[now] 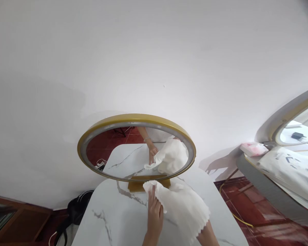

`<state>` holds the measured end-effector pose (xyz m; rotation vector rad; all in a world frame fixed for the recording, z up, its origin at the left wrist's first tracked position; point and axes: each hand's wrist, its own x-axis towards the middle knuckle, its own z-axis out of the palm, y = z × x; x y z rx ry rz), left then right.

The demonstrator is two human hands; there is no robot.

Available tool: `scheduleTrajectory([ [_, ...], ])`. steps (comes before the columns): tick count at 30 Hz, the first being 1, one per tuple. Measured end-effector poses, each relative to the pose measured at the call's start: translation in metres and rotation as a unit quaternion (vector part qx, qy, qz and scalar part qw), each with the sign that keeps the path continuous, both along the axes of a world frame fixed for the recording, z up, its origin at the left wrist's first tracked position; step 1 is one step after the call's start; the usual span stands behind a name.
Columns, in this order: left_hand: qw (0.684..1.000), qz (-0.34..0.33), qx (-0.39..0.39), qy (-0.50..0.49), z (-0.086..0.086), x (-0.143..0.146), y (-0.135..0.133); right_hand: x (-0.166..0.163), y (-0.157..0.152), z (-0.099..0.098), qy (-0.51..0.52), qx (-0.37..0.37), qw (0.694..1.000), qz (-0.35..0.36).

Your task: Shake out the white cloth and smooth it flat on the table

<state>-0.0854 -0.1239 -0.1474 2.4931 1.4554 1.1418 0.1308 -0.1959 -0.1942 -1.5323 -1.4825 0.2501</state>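
A round gold-framed mirror stands on a gold base at the far end of a white marble table. My left hand lies just in front of the mirror's base, fingers together and pointing up, gripping the edge of a white cloth. The cloth drapes to the right over my right forearm, and it hides my right hand. The mirror reflects the hand and the cloth.
A white wall rises behind the mirror. To the right stands a second table with another gold-rimmed mirror, a pink tissue packet and a white bag. A black bag and a yellow cable lie on the red floor.
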Motion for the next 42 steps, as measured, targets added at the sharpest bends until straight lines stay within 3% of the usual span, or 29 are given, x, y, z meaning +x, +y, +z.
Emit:
scheduleTrajectory([
  [6,1.0,0.022,-0.014,-0.011,-0.033,-0.002,-0.042,0.004,-0.027,0.04,-0.063,0.088,0.976,-0.188],
  [8,1.0,0.002,0.02,-0.011,-0.046,-0.005,-0.049,0.013,-0.024,0.057,-0.085,0.084,0.982,-0.147],
  [11,0.997,-0.029,0.076,-0.016,-0.054,-0.009,-0.056,0.022,-0.017,0.077,-0.071,0.057,0.996,-0.016],
  [13,0.997,-0.006,0.066,-0.032,-0.048,-0.009,-0.062,0.024,-0.015,0.088,-0.04,0.023,0.999,0.017],
  [16,0.999,0.022,0.02,-0.045,-0.027,-0.005,-0.069,0.024,-0.017,0.102,0.015,-0.024,1.0,0.003],
  [19,0.998,-0.046,0.002,-0.035,-0.012,0.001,-0.071,0.022,-0.023,0.112,0.031,-0.067,0.997,0.027],
  [22,0.991,-0.113,-0.047,-0.049,-0.011,0.005,-0.071,0.022,-0.027,0.116,0.019,-0.087,0.994,0.057],
  [26,0.974,-0.076,-0.186,-0.1,-0.005,0.008,-0.072,0.025,-0.032,0.119,-0.034,-0.104,0.99,0.085],
  [29,0.956,-0.058,-0.261,-0.122,0.019,0.009,-0.072,0.025,-0.034,0.116,-0.027,-0.133,0.984,0.119],
  [33,0.926,-0.107,-0.343,-0.115,0.051,0.01,-0.069,0.016,-0.035,0.106,0.092,-0.202,0.969,0.107],
  [38,0.911,-0.101,-0.387,-0.105,0.05,0.008,-0.071,0.004,-0.043,0.097,0.226,-0.2,0.952,0.053],
  [42,0.918,-0.114,-0.368,-0.099,0.045,0.007,-0.077,0.006,-0.049,0.101,0.216,-0.191,0.956,0.048],
])
